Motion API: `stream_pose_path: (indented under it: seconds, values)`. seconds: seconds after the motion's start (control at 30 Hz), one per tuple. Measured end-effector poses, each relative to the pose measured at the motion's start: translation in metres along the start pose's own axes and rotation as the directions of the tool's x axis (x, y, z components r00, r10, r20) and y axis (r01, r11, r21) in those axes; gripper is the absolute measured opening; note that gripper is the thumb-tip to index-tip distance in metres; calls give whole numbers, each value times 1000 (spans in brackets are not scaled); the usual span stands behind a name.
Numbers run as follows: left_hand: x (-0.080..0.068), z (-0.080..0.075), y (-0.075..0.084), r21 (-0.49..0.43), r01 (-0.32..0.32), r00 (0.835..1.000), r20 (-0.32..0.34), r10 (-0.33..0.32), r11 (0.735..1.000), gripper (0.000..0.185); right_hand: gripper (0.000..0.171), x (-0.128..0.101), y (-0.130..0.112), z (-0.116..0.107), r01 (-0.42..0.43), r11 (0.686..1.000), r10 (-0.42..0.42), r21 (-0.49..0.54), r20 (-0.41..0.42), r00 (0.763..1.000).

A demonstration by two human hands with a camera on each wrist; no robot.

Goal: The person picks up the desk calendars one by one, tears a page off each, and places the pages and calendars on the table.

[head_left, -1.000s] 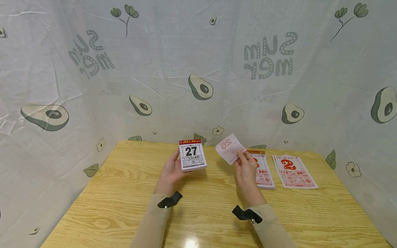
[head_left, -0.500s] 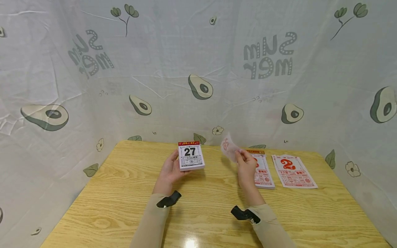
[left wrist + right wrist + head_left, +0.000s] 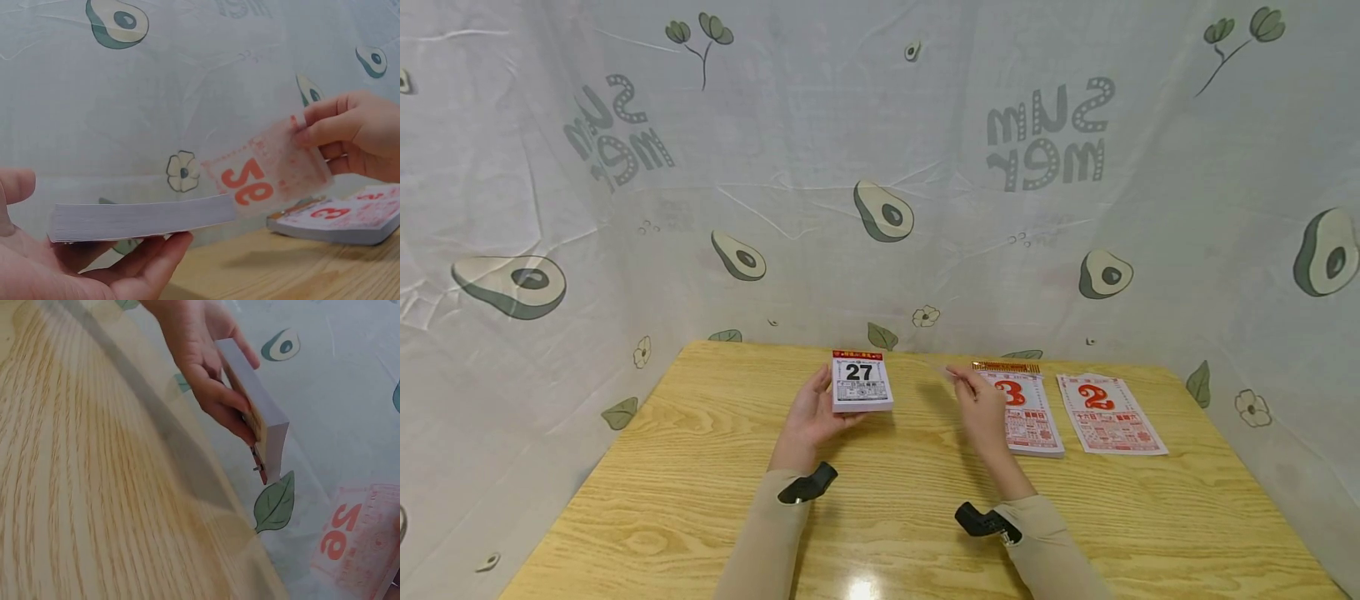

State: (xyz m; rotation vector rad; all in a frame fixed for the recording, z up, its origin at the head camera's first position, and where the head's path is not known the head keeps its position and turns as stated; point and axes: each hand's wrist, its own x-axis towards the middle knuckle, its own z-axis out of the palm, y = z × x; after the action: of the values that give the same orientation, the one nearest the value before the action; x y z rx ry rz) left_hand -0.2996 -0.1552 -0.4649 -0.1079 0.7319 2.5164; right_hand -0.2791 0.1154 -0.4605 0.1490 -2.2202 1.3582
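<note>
Above the desk (image 3: 700, 467), the left hand (image 3: 811, 414) cradles a thick tear-off calendar pad (image 3: 862, 380), fingers curled under it, its top page printed with a black 27 beneath a red header. The right hand (image 3: 981, 404) pinches a loose, translucent torn sheet (image 3: 269, 173) bearing a red 26, seen mirrored from the left wrist. From the head view this sheet lies nearly edge-on and is hard to make out. The pad's long axis runs away from the person, header farthest. A second pad (image 3: 1028, 408) showing 3 is partly covered by the right hand.
</note>
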Motion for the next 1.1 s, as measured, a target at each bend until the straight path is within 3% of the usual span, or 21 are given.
stream_pose_path:
  seconds: [0.17, 0.33, 0.53, 0.83, 1.1]
  values:
    - [0, -2, -1, 10, -3, 1000, -15, 3, 1000, 54, 20, -3, 0, 3, 93, 989, -85, -115, 74, 994]
    - [0, -2, -1, 35, 3, 999, -40, -2, 999, 54, 21, -5, 1, 5, 122, 971, -85, -208, 178, 980]
    - [0, -2, -2, 70, 1, 998, -58, 3, 998, 54, 19, -7, -2, 7, 163, 941, -89, -295, 247, 965]
    - [1, -4, -1, 82, -3, 997, -74, 9, 997, 55, 17, -10, -4, 12, 251, 874, -76, -416, 394, 916]
    - [1, -5, -2, 99, -2, 996, -86, 10, 995, 55, 16, -16, -3, 17, 297, 849, -38, -437, 510, 859]
